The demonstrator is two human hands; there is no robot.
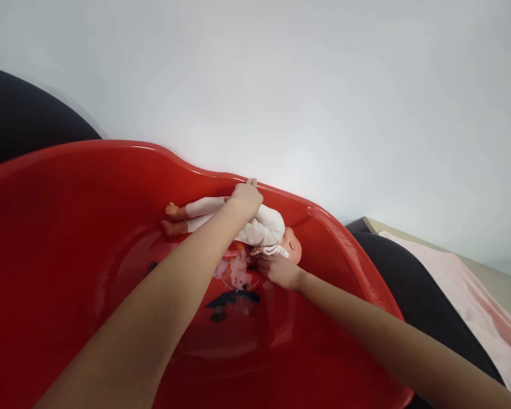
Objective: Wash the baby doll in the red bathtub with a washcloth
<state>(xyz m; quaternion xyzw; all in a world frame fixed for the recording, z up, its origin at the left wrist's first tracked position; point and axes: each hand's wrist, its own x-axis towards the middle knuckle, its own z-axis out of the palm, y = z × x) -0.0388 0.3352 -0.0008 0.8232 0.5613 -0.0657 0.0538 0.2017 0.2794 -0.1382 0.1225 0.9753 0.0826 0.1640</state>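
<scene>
A baby doll point(255, 234) in a white outfit lies along the far wall inside a red plastic tub point(123, 193). Its head point(293, 246) is to the right, and its bare feet point(174, 212) point left. My left hand point(247, 199) reaches across the doll's middle, close to the tub's far rim, with its fingers bent around the doll; the exact grip is partly hidden. Lower down, my right hand point(279, 271) is at the near side of the doll's chest, below the chin. Its fingers are closed on the doll's clothing there.
Printed cartoon figures point(236, 272) show on the tub's floor. The tub rests between a black curved surface at the left point(29, 113) and another black edge point(413, 284) at the right. A pink cloth point(464, 289) lies beyond it. Behind stands a pale wall point(281, 85).
</scene>
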